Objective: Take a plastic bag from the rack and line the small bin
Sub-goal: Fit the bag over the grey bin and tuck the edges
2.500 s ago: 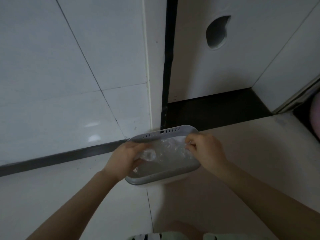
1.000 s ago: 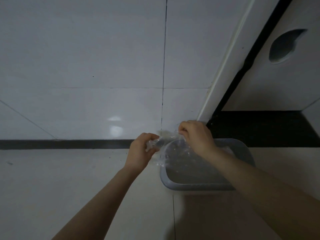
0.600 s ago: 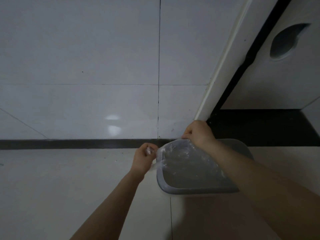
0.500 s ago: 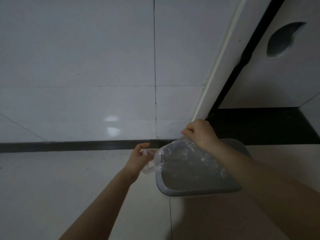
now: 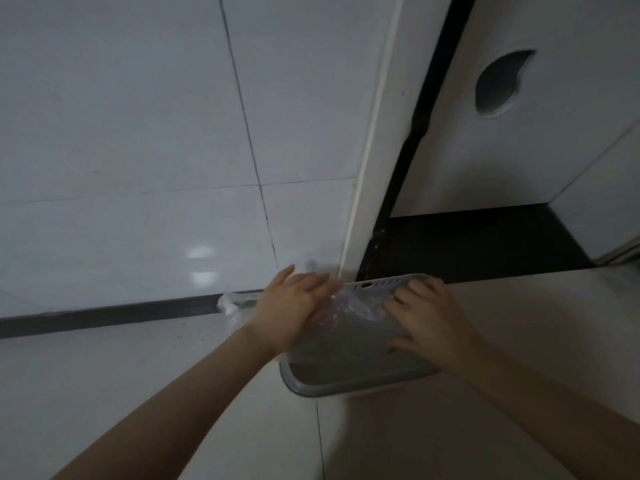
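The small bin (image 5: 346,386), white with a grey rim and a slotted back edge, stands on the floor by the wall corner. A clear crinkled plastic bag (image 5: 349,308) lies in its mouth, and a loose end of it (image 5: 228,306) sticks out past the left rim. My left hand (image 5: 294,306) is blurred and lies over the bin's left rim on the bag, thumb raised. My right hand (image 5: 427,318) rests on the right rim with bent fingers on the bag's edge. The bin's inside is mostly hidden by the bag and my hands.
A white tiled wall (image 5: 138,150) with a dark skirting strip (image 5: 104,315) rises just behind the bin. To the right stands a white panel with a round hole (image 5: 502,83) above a dark recess (image 5: 467,240). Pale floor tiles (image 5: 121,375) spread to the left and front.
My left hand has moved right, from beside the bin onto its left rim. My right hand has shifted from the back left corner to the right rim. The bag now sits lower in the bin.
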Action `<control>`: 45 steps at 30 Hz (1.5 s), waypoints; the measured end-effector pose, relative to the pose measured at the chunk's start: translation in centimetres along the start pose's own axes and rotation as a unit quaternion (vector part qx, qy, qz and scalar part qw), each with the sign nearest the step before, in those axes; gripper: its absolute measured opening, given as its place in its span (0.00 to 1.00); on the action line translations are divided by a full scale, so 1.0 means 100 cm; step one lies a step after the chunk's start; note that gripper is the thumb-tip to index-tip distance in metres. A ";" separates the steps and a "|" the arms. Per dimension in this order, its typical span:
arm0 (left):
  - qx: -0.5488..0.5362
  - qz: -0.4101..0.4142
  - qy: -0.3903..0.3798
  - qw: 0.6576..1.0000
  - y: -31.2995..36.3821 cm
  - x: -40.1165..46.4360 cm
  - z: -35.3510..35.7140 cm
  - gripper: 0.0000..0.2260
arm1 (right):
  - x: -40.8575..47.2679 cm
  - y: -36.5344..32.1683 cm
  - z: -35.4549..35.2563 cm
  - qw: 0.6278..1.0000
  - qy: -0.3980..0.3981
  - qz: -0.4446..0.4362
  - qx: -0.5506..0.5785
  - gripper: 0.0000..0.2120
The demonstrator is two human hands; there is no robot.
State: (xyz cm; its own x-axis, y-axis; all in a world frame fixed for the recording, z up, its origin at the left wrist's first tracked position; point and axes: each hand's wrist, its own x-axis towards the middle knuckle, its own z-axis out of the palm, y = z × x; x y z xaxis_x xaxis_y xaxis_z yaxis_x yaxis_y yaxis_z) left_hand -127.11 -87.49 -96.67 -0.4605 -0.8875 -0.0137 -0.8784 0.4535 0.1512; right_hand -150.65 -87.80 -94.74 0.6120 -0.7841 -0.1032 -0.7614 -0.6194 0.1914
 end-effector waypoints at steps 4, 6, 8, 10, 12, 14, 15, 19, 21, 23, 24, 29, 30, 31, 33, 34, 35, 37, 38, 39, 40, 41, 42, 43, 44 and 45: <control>-0.108 -0.042 0.107 0.987 -0.011 -0.007 0.001 0.14 | -0.007 0.015 0.007 0.998 -0.026 0.004 -0.059 0.28; -0.152 -0.068 0.124 0.978 -0.013 -0.010 0.002 0.11 | -0.011 0.021 0.010 0.996 -0.014 0.017 -0.082 0.22; -0.178 -0.099 0.147 0.968 -0.015 -0.011 0.003 0.08 | -0.015 0.027 0.013 0.995 0.019 0.031 -0.092 0.18; -0.202 -0.129 0.173 0.955 -0.018 -0.009 0.003 0.05 | -0.017 0.031 0.016 0.993 0.057 0.050 -0.087 0.19; -0.223 -0.151 0.181 0.946 -0.020 -0.007 0.003 0.04 | -0.018 0.035 0.016 0.990 0.090 0.076 -0.071 0.22; -0.233 -0.160 0.182 0.942 -0.021 -0.006 0.003 0.03 | -0.018 0.038 0.014 0.988 0.109 0.096 -0.054 0.24; -0.236 -0.163 0.183 0.940 -0.021 -0.005 0.003 0.04 | -0.018 0.040 0.014 0.988 0.111 0.103 -0.043 0.24; -0.243 -0.177 0.190 0.935 -0.024 -0.005 0.005 0.05 | -0.021 0.048 0.011 0.989 0.085 0.118 -0.014 0.13; -0.247 -0.182 0.188 0.933 -0.025 -0.005 0.007 0.05 | -0.022 0.052 0.012 0.987 0.091 0.135 0.008 0.10; -0.239 -0.181 0.187 0.935 -0.025 -0.003 0.008 0.04 | -0.020 0.055 0.013 0.981 0.097 0.162 0.054 0.06; -0.232 -0.178 0.186 0.938 -0.026 -0.002 0.009 0.04 | -0.018 0.056 0.013 0.974 0.101 0.178 0.097 0.05; -0.264 -0.197 0.180 0.927 -0.029 0.007 0.014 0.06 | -0.006 0.066 0.021 0.906 0.128 0.259 0.311 0.04; -0.281 -0.205 0.173 0.921 -0.030 0.009 0.016 0.06 | -0.003 0.069 0.023 0.893 0.132 0.265 0.340 0.03; -0.299 -0.212 0.164 0.916 -0.030 0.011 0.018 0.06 | -0.002 0.072 0.025 0.877 0.137 0.273 0.370 0.03; -0.335 -0.225 0.145 0.903 -0.031 0.014 0.023 0.06 | 0.002 0.079 0.029 0.848 0.143 0.293 0.417 0.03; -0.355 -0.232 0.136 0.895 -0.032 0.015 0.025 0.07 | 0.003 0.081 0.032 0.836 0.136 0.305 0.436 0.04; -0.376 -0.240 0.126 0.886 -0.033 0.016 0.028 0.07 | 0.004 0.084 0.034 0.823 0.123 0.316 0.455 0.04; -0.407 -0.251 0.098 0.873 -0.034 0.017 0.033 0.07 | 0.004 0.087 0.041 0.796 0.092 0.329 0.499 0.05; -0.421 -0.254 0.086 0.867 -0.033 0.016 0.036 0.08 | 0.003 0.087 0.044 0.781 0.076 0.334 0.522 0.06; -0.436 -0.258 0.077 0.859 -0.033 0.015 0.039 0.08 | 0.002 0.086 0.047 0.767 0.060 0.338 0.542 0.07; -0.453 -0.264 0.071 0.849 -0.033 0.013 0.041 0.08 | 0.001 0.084 0.050 0.755 0.046 0.339 0.559 0.07; -0.469 -0.271 0.066 0.838 -0.033 0.011 0.043 0.08 | -0.001 0.083 0.054 0.744 0.034 0.341 0.574 0.07; -0.483 -0.278 0.061 0.828 -0.032 0.008 0.044 0.08 | -0.002 0.081 0.057 0.729 0.028 0.345 0.590 0.08; -0.494 -0.285 0.055 0.820 -0.032 0.006 0.045 0.09 | -0.004 0.080 0.059 0.710 0.026 0.351 0.610 0.08; -0.501 -0.291 0.050 0.814 -0.031 0.003 0.045 0.11 | -0.005 0.079 0.062 0.685 0.026 0.357 0.634 0.07; -0.507 -0.293 0.044 0.810 -0.030 0.001 0.045 0.12 | -0.007 0.079 0.064 0.657 0.020 0.362 0.661 0.05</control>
State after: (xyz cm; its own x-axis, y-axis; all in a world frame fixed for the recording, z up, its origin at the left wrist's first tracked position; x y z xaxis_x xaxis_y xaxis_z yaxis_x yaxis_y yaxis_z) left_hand -125.12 -88.53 -101.57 0.0474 -0.9485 -0.3131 -0.3663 -0.3081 0.8780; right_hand -158.45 -92.34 -99.45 -0.0283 -0.9063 -0.4217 -0.3592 0.4029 -0.8418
